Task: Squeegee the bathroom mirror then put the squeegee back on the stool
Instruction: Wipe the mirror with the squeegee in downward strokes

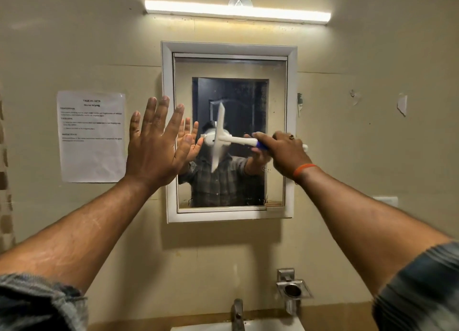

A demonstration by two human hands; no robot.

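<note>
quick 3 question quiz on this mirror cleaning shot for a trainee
1. True or false: the squeegee blade stands roughly upright on the mirror.
2. Which hand grips the handle: A) left hand B) right hand?
3. What hangs on the wall left of the mirror?

Key: 1 true. 2 B; the left hand is open, fingers spread. 3 a printed paper sheet.

A white squeegee (219, 138) with a blue-banded handle stands blade upright against the glass near the middle of the white-framed mirror (229, 65), handle pointing right.
</note>
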